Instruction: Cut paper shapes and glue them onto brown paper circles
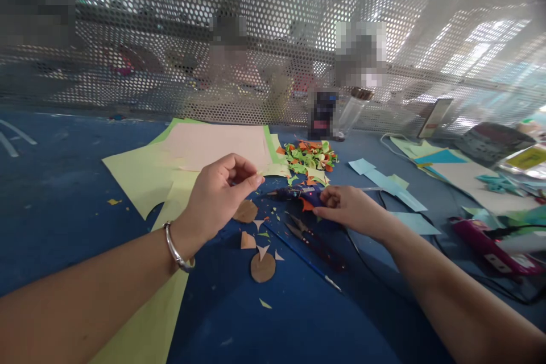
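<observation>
My left hand, with a silver bangle at the wrist, is raised over the paper with thumb and forefinger pinched. Whatever sits at its fingertips is too small to make out. To the right, my right hand has its fingers closed round the back of a dark blue glue gun with an orange trigger. The gun lies low over the table, nozzle pointing left. Below the hands are two brown cardboard discs, small paper scraps, a pair of thread snips and a thin blue brush-like stick.
Pale yellow and pink paper sheets cover the left middle. Behind the glue gun is a heap of green and orange paper curls. Light blue strips, black cables and a magenta power strip lie right. A perforated metal screen stands behind.
</observation>
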The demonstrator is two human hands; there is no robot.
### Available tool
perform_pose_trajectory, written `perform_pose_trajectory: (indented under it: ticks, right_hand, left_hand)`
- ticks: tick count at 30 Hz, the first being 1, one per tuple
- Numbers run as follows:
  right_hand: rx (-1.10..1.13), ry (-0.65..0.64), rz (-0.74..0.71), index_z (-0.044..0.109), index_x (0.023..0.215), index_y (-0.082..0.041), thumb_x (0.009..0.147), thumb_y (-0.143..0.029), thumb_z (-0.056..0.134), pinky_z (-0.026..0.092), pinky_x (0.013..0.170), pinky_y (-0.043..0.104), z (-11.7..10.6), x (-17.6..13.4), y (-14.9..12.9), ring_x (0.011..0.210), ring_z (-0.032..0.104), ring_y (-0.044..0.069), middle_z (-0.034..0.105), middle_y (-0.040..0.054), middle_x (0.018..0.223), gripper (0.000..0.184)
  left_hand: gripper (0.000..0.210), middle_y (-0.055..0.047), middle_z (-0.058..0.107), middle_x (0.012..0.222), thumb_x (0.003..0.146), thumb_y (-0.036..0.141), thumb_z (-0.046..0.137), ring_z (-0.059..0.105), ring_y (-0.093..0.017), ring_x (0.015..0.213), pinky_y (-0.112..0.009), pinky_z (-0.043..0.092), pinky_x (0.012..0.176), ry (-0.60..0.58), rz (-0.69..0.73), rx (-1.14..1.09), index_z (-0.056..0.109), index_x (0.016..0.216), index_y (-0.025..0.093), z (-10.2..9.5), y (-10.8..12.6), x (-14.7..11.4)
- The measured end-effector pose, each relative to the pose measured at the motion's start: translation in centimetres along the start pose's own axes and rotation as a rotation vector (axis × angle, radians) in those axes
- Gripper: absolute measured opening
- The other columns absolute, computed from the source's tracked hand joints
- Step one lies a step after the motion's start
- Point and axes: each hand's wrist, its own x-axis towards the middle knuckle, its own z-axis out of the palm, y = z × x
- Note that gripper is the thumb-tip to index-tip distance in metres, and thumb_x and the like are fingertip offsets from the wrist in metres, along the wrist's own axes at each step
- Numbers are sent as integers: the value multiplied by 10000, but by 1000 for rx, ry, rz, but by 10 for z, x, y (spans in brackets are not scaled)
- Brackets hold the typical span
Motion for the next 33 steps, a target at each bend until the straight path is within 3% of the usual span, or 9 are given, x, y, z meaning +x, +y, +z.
perform_pose_trajectory:
  ticks: [4, 9, 14, 18, 23, 27, 33]
  right_hand:
    - [402, -40, 173, 586, 844, -182, 767, -373, 738, 428, 407, 220, -2, 1, 0, 454, 515, 98, 563, -54, 594, 256]
    - [826, 22, 125, 603, 822, -180, 726, -325, 794, 457, 402, 200, -11, -1, -3, 451, 551, 87, 622, -21, 669, 258]
    - [1166, 127, 67, 615, 716, -181, 722, -273, 799, 445, 401, 181, -18, -4, -10, 484, 499, 71, 610, -8, 711, 205]
    - [1378, 100, 2, 628, 759, -173, 782, -293, 778, 448, 444, 168, -22, -10, -17, 502, 433, 53, 541, -23, 709, 194]
    - [1463, 2, -83, 637, 848, -180, 832, -318, 748, 437, 471, 172, -23, -17, -22, 529, 386, 59, 443, -38, 705, 177]
    - [1480, 36, -152, 643, 857, -191, 788, -294, 785, 438, 493, 165, -23, -21, -27, 573, 379, 73, 394, -39, 705, 189]
    - [1476, 47, -244, 644, 857, -212, 771, -332, 795, 409, 474, 154, -24, -27, -33, 554, 288, 76, 319, -47, 706, 211]
  left_hand:
    - [193, -40, 702, 880, 835, 321, 733, 648, -157, 774, -282, 512, 726, 115, 41, -18, 635, 936, 190, -1, -4, 4]
    - [209, -26, 698, 823, 765, 288, 784, 640, -149, 733, -248, 478, 655, 272, 5, -115, 636, 876, 189, 0, -15, 13]
    - [218, -22, 701, 799, 749, 250, 798, 634, -138, 729, -243, 485, 667, 213, -84, -237, 648, 890, 179, 2, -15, 14]
    - [236, -34, 725, 820, 740, 236, 807, 636, -133, 742, -249, 501, 714, 170, -147, -277, 679, 925, 166, 3, -10, 11]
    - [250, -27, 732, 833, 706, 241, 838, 629, -117, 752, -240, 499, 742, 133, -208, -338, 706, 903, 163, 5, -8, 9]
    - [233, -12, 717, 837, 695, 263, 852, 611, -104, 760, -225, 486, 738, 87, -226, -328, 720, 862, 168, 6, -8, 7]
    - [244, -33, 725, 870, 773, 334, 798, 659, -147, 814, -268, 513, 756, 8, -123, -89, 712, 946, 185, 5, -7, 3]
